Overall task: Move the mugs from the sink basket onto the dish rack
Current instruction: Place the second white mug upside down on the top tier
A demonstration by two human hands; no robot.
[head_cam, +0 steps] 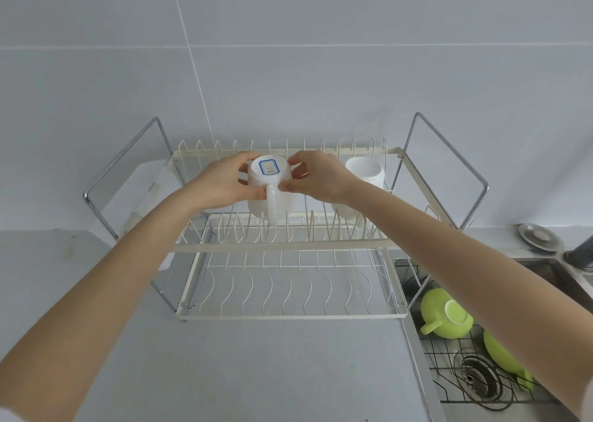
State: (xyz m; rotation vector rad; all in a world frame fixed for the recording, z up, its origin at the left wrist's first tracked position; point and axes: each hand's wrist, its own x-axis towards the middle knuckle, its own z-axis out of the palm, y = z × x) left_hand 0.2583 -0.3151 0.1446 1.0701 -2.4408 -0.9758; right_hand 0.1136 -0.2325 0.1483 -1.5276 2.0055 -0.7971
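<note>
A white mug [271,194] stands upside down on the upper tier of the cream wire dish rack [282,245], its handle towards me and a blue-edged label on its base. My left hand [224,181] grips its left side and my right hand [316,178] grips its right side. A second white mug [365,174] stands upside down on the same tier, just right of my right hand. In the black wire sink basket [449,357] lie two green mugs: one [446,314] upside down with its handle to the left, the other [503,354] partly hidden by my right forearm.
The rack stands on a grey counter [256,367] against a grey tiled wall; its lower tier holds nothing. The steel sink [545,274] lies to the right with a round drain [478,376]. A metal lid [539,238] and a tap base [580,255] sit at the sink's back edge.
</note>
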